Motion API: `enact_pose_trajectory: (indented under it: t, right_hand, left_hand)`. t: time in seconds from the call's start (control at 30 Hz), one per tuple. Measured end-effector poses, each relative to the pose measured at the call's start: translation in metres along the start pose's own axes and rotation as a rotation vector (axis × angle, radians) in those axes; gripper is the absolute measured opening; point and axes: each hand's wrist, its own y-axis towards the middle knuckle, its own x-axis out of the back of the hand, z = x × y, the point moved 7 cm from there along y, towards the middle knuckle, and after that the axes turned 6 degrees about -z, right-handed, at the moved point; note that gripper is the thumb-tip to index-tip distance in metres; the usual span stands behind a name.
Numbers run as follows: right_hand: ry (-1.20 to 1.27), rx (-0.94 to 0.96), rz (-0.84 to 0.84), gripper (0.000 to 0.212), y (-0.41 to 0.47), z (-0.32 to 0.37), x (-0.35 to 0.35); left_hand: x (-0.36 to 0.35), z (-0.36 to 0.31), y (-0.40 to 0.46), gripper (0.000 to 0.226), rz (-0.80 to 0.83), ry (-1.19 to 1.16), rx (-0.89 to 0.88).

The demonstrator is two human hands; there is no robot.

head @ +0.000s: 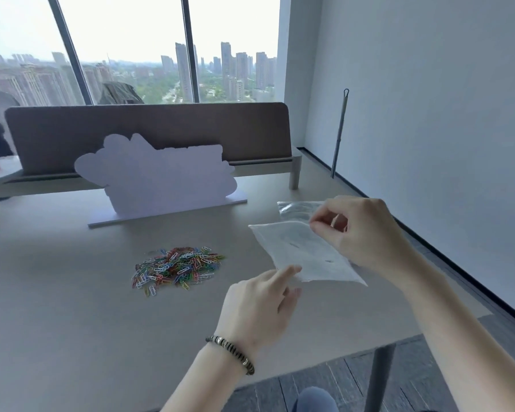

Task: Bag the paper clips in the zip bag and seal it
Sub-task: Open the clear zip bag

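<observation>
A heap of coloured paper clips [176, 267] lies on the beige table [72, 307], left of centre. A clear zip bag [298, 251] is held flat just above the table at the right. My right hand [360, 233] pinches its far upper edge between thumb and fingers. At the bag's near lower corner, my left hand [259, 307], a beaded bracelet on its wrist, grips the plastic with thumb and forefinger. The bag looks empty.
A second clear bag [295, 208] lies on the table behind the held one. A white cut-out board [158, 179] stands on a base behind the clips, before a brown desk divider [146, 129]. The table's right edge runs near a wall, where a metal rod [339, 135] leans.
</observation>
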Motion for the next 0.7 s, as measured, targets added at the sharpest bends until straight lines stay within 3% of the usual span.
enact_pose_trajectory:
  t: [0.07, 0.17, 0.4, 0.53, 0.7]
  right_hand:
    - [0.022, -0.003, 0.035, 0.009, -0.014, 0.026, 0.016]
    - [0.041, 0.036, 0.065, 0.009, -0.041, 0.066, 0.038]
    - [0.037, 0.155, 0.025, 0.01, -0.107, 0.144, 0.07]
    - [0.007, 0.213, -0.079, 0.01, -0.137, 0.181, 0.092]
    - [0.026, 0.243, -0.038, 0.008, -0.162, 0.209, 0.086]
  left_hand:
    - [0.028, -0.015, -0.02, 0.015, -0.108, 0.018, -0.045]
    - [0.068, -0.035, -0.055, 0.018, -0.19, 0.051, -0.058]
    - [0.153, -0.084, -0.149, 0.039, -0.244, 0.176, -0.065]
    - [0.194, -0.108, -0.212, 0.033, -0.308, 0.175, -0.042]
    - [0.212, -0.123, -0.258, 0.028, -0.311, 0.212, -0.041]
